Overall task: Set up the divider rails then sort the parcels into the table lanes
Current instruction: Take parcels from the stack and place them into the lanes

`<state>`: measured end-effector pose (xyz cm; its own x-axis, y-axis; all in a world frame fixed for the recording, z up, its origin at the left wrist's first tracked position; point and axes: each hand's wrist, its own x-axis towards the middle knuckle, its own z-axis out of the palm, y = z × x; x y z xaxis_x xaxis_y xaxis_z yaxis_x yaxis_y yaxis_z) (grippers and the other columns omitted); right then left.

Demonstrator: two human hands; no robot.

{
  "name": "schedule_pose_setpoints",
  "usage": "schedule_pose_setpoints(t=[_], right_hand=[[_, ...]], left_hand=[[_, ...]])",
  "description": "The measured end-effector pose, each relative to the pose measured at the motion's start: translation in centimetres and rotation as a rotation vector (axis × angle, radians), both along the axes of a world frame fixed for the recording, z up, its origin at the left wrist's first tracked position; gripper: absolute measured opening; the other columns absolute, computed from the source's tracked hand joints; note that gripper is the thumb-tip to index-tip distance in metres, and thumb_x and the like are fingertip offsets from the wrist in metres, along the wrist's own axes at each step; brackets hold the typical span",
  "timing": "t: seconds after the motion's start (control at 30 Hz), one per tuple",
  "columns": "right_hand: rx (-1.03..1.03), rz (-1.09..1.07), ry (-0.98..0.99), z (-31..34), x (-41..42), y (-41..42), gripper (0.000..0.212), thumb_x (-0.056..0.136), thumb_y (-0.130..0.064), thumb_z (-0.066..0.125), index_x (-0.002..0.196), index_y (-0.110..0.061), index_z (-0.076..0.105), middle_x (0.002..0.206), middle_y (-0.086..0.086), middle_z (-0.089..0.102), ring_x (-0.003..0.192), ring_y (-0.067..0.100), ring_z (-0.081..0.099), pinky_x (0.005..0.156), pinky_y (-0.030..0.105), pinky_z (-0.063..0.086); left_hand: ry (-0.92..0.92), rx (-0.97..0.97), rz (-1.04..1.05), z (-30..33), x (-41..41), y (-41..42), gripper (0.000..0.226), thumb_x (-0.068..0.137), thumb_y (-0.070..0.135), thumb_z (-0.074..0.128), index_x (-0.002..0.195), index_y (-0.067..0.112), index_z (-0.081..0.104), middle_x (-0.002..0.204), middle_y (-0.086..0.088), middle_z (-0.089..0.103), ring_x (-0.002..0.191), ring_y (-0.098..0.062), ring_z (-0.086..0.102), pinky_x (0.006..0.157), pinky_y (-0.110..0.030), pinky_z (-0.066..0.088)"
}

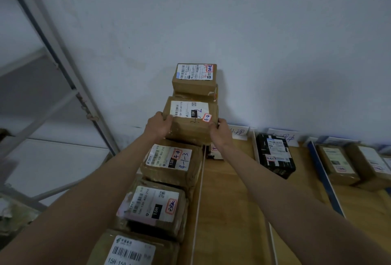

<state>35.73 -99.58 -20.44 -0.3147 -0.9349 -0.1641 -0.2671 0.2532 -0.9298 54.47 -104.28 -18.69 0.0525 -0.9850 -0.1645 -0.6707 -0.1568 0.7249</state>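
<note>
While both arms reach out, left hand (pixel 157 126) and right hand (pixel 220 133) gripping a cardboard box (pixel 190 120) by its sides, more parcels (pixel 171 164) lined up below, white rail (pixel 198 201) alongside

Both arms reach to the far left of the wooden counter (pixel 232 201). The left grip (pixel 157 126) and right grip (pixel 220 134) clasp opposite sides of a brown box (pixel 190 125) in the row along the counter's left edge. Behind it a second box (pixel 194 78) sits atop another against the wall. Nearer boxes (pixel 171 163) fill that lane beside a white rail (pixel 198 201). A black parcel (pixel 275 154) lies near the far edge, and two brown parcels (pixel 338 165) lie beyond a blue rail (pixel 325 178).
</note>
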Motion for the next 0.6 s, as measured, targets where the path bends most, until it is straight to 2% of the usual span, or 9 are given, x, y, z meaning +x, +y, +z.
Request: schedule_pose_setpoints(t=[0.1, 0.17, 0.23, 0.3, 0.37, 0.43, 0.5, 0.6], right_hand=[[-0.019, -0.016, -0.052, 1.7, -0.3, 0.9, 0.047, 0.102, -0.034, 0.05, 0.143, -0.016, 0.037, 0.134, 0.007, 0.057, 0.093, 0.01, 0.055, 0.064, 0.016, 0.043], [-0.027, -0.015, -0.086, 3.1, -0.6, 1.6, 0.059, 0.097, -0.031, 0.058, 0.148, -0.021, 0.03, 0.137, 0.007, 0.055, 0.112, 0.02, 0.056, 0.082, 0.027, 0.051], [-0.042, -0.004, -0.115, 4.5, -1.1, 2.5, 0.077, 0.09, -0.023, 0.066, 0.153, -0.025, 0.021, 0.141, 0.008, 0.049, 0.124, 0.027, 0.052, 0.1, 0.04, 0.05], [-0.065, -0.001, -0.09, 6.0, -1.9, 3.5, 0.091, 0.086, -0.022, 0.071, 0.155, -0.028, 0.012, 0.147, 0.01, 0.035, 0.13, 0.031, 0.046, 0.105, 0.05, 0.046], [-0.076, -0.009, -0.063, 7.3, -2.9, 4.7, 0.092, 0.087, -0.026, 0.072, 0.155, -0.028, 0.01, 0.15, 0.009, 0.027, 0.131, 0.032, 0.043, 0.102, 0.051, 0.048], [-0.078, -0.028, -0.114, 8.3, -4.1, 5.7, 0.075, 0.089, -0.024, 0.07, 0.148, -0.021, 0.024, 0.145, 0.013, 0.037, 0.124, 0.032, 0.052, 0.086, 0.048, 0.059], [-0.045, -0.031, -0.104, 8.9, -5.4, 6.7, 0.052, 0.092, -0.026, 0.066, 0.133, -0.008, 0.038, 0.133, 0.016, 0.052, 0.111, 0.029, 0.062, 0.071, 0.037, 0.062], [0.047, 0.034, -0.007, 9.3, -7.5, 9.0, 0.047, 0.094, -0.037, 0.064, 0.121, -0.002, 0.049, 0.116, 0.01, 0.062, 0.091, 0.02, 0.067, 0.061, 0.026, 0.06]], left_hand=[[0.03, -0.044, -0.007, 1.8, 0.0, 0.9, 0.048, 0.103, 0.039, 0.042, 0.14, 0.007, 0.043, 0.136, -0.015, 0.054, 0.117, -0.03, 0.055, 0.093, -0.038, 0.047], [0.056, -0.083, -0.02, 3.2, 0.0, 1.6, 0.048, 0.104, 0.038, 0.042, 0.141, 0.009, 0.041, 0.14, -0.014, 0.051, 0.122, -0.03, 0.052, 0.095, -0.038, 0.044], [0.088, -0.122, -0.044, 4.6, -0.2, 2.2, 0.047, 0.104, 0.037, 0.042, 0.142, 0.011, 0.04, 0.142, -0.012, 0.05, 0.124, -0.029, 0.05, 0.09, -0.034, 0.041], [0.096, -0.154, -0.068, 6.1, -0.6, 2.8, 0.045, 0.104, 0.036, 0.042, 0.142, 0.012, 0.041, 0.142, -0.011, 0.05, 0.125, -0.028, 0.049, 0.089, -0.032, 0.038], [0.104, -0.176, -0.091, 7.6, -1.2, 3.3, 0.044, 0.104, 0.036, 0.041, 0.142, 0.014, 0.042, 0.142, -0.01, 0.05, 0.124, -0.027, 0.049, 0.089, -0.033, 0.038], [0.106, -0.198, -0.125, 9.0, -1.9, 3.8, 0.043, 0.104, 0.035, 0.042, 0.142, 0.015, 0.043, 0.143, -0.009, 0.05, 0.124, -0.027, 0.049, 0.091, -0.033, 0.037], [0.097, -0.213, -0.172, 10.1, -2.7, 4.3, 0.043, 0.103, 0.032, 0.042, 0.144, 0.017, 0.043, 0.143, -0.008, 0.05, 0.125, -0.027, 0.048, 0.092, -0.032, 0.037], [0.059, -0.208, -0.273, 11.0, -4.2, 5.3, 0.035, 0.103, 0.029, 0.043, 0.136, 0.021, 0.051, 0.131, -0.005, 0.055, 0.117, -0.026, 0.05, 0.088, -0.029, 0.04]])
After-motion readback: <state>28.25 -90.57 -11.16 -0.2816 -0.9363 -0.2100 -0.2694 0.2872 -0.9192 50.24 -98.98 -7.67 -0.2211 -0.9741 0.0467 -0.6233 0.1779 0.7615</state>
